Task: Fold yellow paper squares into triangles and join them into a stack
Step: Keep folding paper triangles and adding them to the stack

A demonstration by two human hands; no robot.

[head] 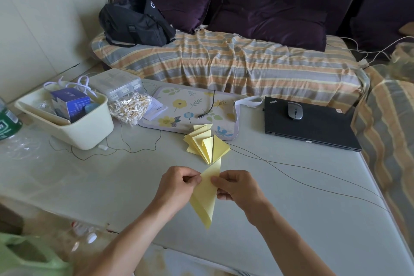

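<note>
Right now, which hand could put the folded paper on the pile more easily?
Probably the right hand. Both hands pinch the paper, but the pile lies ahead, slightly to the right, nearer that hand than the left hand.

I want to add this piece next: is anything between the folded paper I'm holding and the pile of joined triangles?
Nothing visible: the folded yellow paper, held by both hands, points straight at the joined triangles across bare table.

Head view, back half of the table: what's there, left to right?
Cream bin → bag of cotton swabs → floral mat → black laptop with a grey mouse on its lid.
</note>
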